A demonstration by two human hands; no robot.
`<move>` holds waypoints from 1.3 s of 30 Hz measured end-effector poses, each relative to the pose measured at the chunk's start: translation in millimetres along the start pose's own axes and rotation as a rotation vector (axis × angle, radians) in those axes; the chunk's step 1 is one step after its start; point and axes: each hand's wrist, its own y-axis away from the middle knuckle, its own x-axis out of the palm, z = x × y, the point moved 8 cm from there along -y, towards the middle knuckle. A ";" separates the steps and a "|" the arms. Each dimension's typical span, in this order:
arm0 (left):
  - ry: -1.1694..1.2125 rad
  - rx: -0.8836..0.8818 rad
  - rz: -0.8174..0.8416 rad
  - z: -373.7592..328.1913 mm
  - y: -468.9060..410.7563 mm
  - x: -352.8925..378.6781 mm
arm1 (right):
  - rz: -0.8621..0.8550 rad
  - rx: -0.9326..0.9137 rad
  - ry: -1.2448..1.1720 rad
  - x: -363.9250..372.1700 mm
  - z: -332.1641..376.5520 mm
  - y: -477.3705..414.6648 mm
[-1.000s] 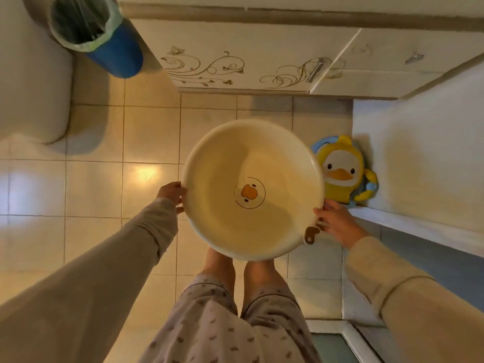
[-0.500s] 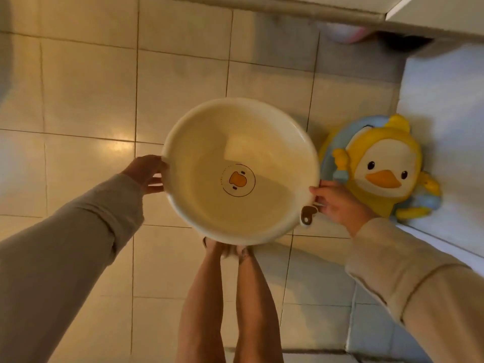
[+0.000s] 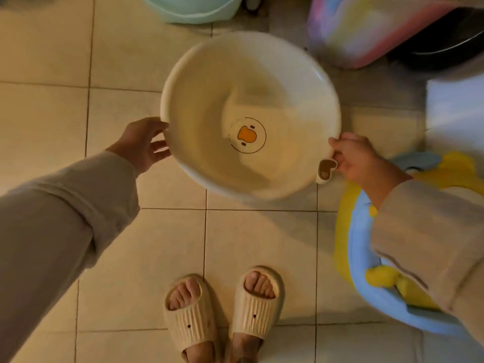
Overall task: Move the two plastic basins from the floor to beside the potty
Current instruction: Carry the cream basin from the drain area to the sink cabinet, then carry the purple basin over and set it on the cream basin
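A round cream basin (image 3: pixel 209 82) with a duck face printed inside is held low over the tiled floor, tilted slightly. My left hand (image 3: pixel 142 144) grips its left rim. My right hand (image 3: pixel 357 158) grips the right rim beside a small brown heart-shaped tab. The yellow and blue duck potty (image 3: pixel 352 247) stands at the right, partly hidden by my right sleeve. A pale green basin (image 3: pixel 191 10) shows at the top edge.
A pastel rainbow-coloured plastic item (image 3: pixel 361 30) and a dark round object (image 3: pixel 445 45) sit at the top right. A white surface (image 3: pixel 455 100) borders the right side. My feet in beige slippers (image 3: pixel 222 310) stand on the floor tiles at the bottom centre.
The view tipped further down and forward; the basin has dropped nearer the floor, left of the potty. The green basin and rainbow item came into view. Both hands kept their grip.
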 end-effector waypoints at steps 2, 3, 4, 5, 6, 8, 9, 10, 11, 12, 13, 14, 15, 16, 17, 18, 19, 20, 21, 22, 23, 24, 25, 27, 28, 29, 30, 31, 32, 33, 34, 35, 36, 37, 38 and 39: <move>0.051 0.035 -0.012 -14.4 -19.6 13.0 | -0.015 -0.055 -0.001 3.7 25.6 -19.6; 0.063 0.051 -0.014 -21.9 -27.2 18.7 | -0.019 -0.072 -0.006 5.7 36.5 -27.0; 0.066 0.069 -0.014 -29.1 -33.6 24.2 | -0.024 -0.085 -0.016 6.8 45.5 -34.8; 0.064 0.083 -0.011 -35.0 -39.3 29.3 | -0.034 -0.097 -0.027 6.9 53.0 -41.2; 0.063 0.093 -0.007 -39.6 -44.3 33.9 | -0.043 -0.104 -0.033 6.3 58.6 -47.2; 0.072 0.102 -0.005 -45.7 -52.6 40.8 | -0.057 -0.113 -0.030 5.9 65.6 -57.0; 0.079 0.105 -0.006 -47.8 -55.8 43.5 | -0.062 -0.112 -0.036 6.2 66.7 -62.0; 0.080 0.109 -0.004 -49.0 -58.8 46.2 | -0.072 -0.107 -0.036 6.2 67.0 -67.5; 0.075 0.114 0.006 -49.8 -61.6 48.8 | -0.080 -0.097 -0.030 6.9 66.8 -72.4; 0.060 0.122 0.020 -49.6 -63.7 50.7 | -0.089 -0.094 -0.013 7.3 66.6 -75.9; 0.036 0.131 0.042 -48.9 -64.8 52.4 | -0.095 -0.095 0.011 7.1 66.5 -79.3; 0.000 0.136 0.068 -48.2 -64.5 54.4 | -0.103 -0.089 0.028 6.2 66.3 -81.3; -0.038 0.137 0.086 -46.5 -62.2 55.1 | -0.103 -0.077 0.043 5.8 65.2 -80.9; -0.072 0.132 0.084 -43.9 -57.6 53.6 | -0.109 -0.069 0.057 5.0 62.8 -79.5; -0.102 0.121 0.065 -40.6 -50.7 50.4 | -0.117 -0.044 0.061 4.4 57.4 -75.2; -0.128 0.105 0.038 -35.9 -40.3 45.0 | -0.131 -0.018 0.060 3.5 50.3 -67.6; -0.155 0.084 0.015 -29.8 -26.4 37.9 | -0.148 -0.010 0.070 2.2 43.2 -55.2; -0.186 0.057 0.008 -22.9 -9.5 31.0 | -0.160 -0.025 0.126 0.4 36.1 -40.4; -0.223 0.025 0.018 -15.3 10.2 24.8 | -0.162 -0.042 0.239 -2.4 29.0 -20.7; -0.263 -0.011 0.033 -7.1 32.4 18.1 | -0.154 -0.054 0.360 -6.0 21.1 0.5; -0.301 -0.052 0.037 1.1 56.3 9.9 | -0.150 -0.050 0.457 -10.6 11.4 24.1; -0.332 -0.102 0.032 9.0 82.0 0.1 | -0.157 -0.036 0.531 -18.0 2.0 48.4; -0.362 -0.157 0.022 17.1 108.6 -10.6 | -0.159 -0.010 0.584 -25.9 -8.3 75.1; -0.439 -0.264 0.011 31.7 164.0 -33.2 | -0.126 0.039 0.598 -38.3 -24.4 134.2; -0.493 -0.309 0.014 36.6 192.1 -44.0 | -0.102 0.072 0.576 -43.4 -30.9 166.0; -0.555 -0.349 0.022 40.5 220.0 -54.8 | -0.073 0.113 0.547 -48.9 -36.2 200.2; -0.615 -0.385 0.034 44.1 247.7 -65.2 | -0.042 0.159 0.517 -54.5 -41.9 234.0; -0.663 -0.412 0.039 46.3 275.3 -75.9 | -0.005 0.200 0.490 -59.4 -46.6 268.5; -0.690 -0.432 0.032 47.6 302.8 -87.1 | 0.027 0.241 0.469 -64.6 -49.4 304.3; -0.695 -0.454 0.018 49.2 330.1 -98.5 | 0.048 0.279 0.462 -70.4 -50.5 340.2; -0.683 -0.481 0.007 51.3 356.1 -107.9 | 0.058 0.294 0.460 -76.3 -49.5 372.9; -0.659 -0.514 -0.002 53.3 382.6 -115.1 | 0.069 0.292 0.463 -82.4 -47.8 402.0; -0.639 -0.548 -0.010 54.8 409.0 -120.6 | 0.079 0.294 0.463 -87.7 -45.3 429.2; -0.633 -0.574 -0.016 56.2 433.1 -124.9 | 0.094 0.306 0.457 -91.6 -42.6 455.2; -0.640 -0.586 -0.019 57.2 454.7 -128.1 | 0.110 0.315 0.460 -96.0 -40.2 478.3; -0.652 -0.580 -0.020 56.9 472.9 -130.6 | 0.127 0.315 0.470 -99.2 -35.8 498.4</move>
